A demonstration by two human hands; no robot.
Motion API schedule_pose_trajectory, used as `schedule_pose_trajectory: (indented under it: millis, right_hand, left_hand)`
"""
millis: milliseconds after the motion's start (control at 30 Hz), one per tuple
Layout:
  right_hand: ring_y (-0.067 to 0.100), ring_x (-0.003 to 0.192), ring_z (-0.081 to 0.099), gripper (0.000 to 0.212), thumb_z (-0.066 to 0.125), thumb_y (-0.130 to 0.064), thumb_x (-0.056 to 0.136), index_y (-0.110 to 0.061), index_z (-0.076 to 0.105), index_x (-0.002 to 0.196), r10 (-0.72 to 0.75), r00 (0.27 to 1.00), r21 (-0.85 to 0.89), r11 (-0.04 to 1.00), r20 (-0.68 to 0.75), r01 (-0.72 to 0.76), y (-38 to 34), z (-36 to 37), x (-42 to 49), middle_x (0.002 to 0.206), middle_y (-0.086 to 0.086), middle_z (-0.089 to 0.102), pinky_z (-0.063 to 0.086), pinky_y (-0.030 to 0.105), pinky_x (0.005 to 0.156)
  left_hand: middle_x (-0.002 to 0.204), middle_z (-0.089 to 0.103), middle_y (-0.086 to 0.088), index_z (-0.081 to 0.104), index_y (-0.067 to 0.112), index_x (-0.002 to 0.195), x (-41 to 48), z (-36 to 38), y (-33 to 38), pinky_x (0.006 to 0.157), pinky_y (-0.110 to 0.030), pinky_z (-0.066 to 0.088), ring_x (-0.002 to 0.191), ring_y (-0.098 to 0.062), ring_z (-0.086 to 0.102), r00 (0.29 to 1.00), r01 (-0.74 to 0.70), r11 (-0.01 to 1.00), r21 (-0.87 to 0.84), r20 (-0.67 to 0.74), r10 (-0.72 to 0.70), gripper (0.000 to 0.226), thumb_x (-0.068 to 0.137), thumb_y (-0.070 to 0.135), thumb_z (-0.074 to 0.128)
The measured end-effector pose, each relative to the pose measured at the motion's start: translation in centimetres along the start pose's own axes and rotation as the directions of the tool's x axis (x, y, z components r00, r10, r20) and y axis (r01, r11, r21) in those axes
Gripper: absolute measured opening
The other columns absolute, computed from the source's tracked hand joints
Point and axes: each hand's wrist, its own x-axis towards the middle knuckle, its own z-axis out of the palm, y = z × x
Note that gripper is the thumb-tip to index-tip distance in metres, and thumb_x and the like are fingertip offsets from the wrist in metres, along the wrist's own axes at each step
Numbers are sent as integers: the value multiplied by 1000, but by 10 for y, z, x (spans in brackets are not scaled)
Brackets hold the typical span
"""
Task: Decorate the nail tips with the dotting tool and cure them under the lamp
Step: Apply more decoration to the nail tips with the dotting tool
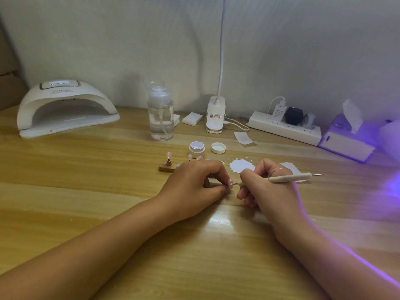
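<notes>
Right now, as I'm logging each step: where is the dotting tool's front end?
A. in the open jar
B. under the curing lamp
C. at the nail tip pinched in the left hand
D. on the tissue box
C: the right hand holds the dotting tool with its front end right by the nail tip that the left hand pinches.

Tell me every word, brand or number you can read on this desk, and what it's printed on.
"SUN": on top of the nail lamp; the characters after it are blurred.
Lit display above that word: too blurred to read.
Label on the clamp base of the desk lamp: red and black print, too small to read.
White charger plugged into the power strip: print too small to read.
</notes>
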Motion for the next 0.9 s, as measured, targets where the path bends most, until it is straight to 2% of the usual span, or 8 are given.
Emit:
schedule_pose_trajectory:
  millis: [100,267,367,533,600,667,800,900]
  right_hand:
    - [10,39,50,30,61,-12,75,-23,46,51,-2,1000,4,1000,-31,2,0,-1,0,51,10,65,38,17,38]
    - [10,36,45,35,59,-7,76,-22,45,47,-13,1000,-5,1000,-27,12,-3,0,-1,44,9,59,34,18,36]
    - [13,37,45,41,58,-4,77,-21,42,44,-31,999,3,1000,-35,31,-4,0,-2,41,7,53,33,17,36]
    - [14,36,44,47,57,-2,80,-21,37,42,-22,998,39,999,-53,24,-5,-1,-2,39,4,47,31,18,36]
    - [13,37,44,44,58,-4,79,-21,38,44,-19,998,46,999,-67,22,-5,-1,-2,40,5,50,32,18,36]
    - [11,38,45,40,59,-5,78,-21,41,45,-7,997,51,999,-78,11,-5,-1,-2,44,9,57,35,17,37]
    - [11,39,50,32,62,-8,76,-19,44,52,-1,998,18,1000,-57,2,-3,1,-3,52,13,65,37,17,38]
    - [10,41,53,29,63,-10,75,-19,47,52,3,999,-5,1000,-46,-3,-2,0,-2,53,12,66,40,18,40]
  left_hand:
    - [80,66,28,71,30,84,0,0,0,70,-19,36,60,-3,57,1000,1,1000,-18,3,-1,11,83,20,76]
    - [78,65,32,69,31,81,0,0,0,90,-15,31,59,-1,58,1000,15,999,-31,9,-15,13,84,20,75]
    - [78,65,33,69,31,81,0,0,1,86,-19,36,60,1,58,1000,19,999,-32,8,-19,13,84,20,75]
    - [80,66,31,68,34,81,0,-1,1,83,-17,39,61,-1,58,1000,13,1000,-22,10,-13,15,84,21,75]
    - [80,66,32,68,33,81,0,-1,0,83,-14,38,60,-1,58,1000,17,999,-29,11,-17,15,84,20,76]
    - [79,65,33,68,33,81,0,-1,0,94,-9,31,60,-1,59,1000,20,999,-31,11,-20,15,84,20,76]
    - [78,65,32,68,35,80,0,-1,1,90,-18,38,62,0,58,1000,13,1000,-14,9,-12,18,83,20,75]
    - [77,65,31,67,35,80,0,-1,2,91,1,24,63,2,58,1000,7,1000,8,2,-7,18,83,20,75]
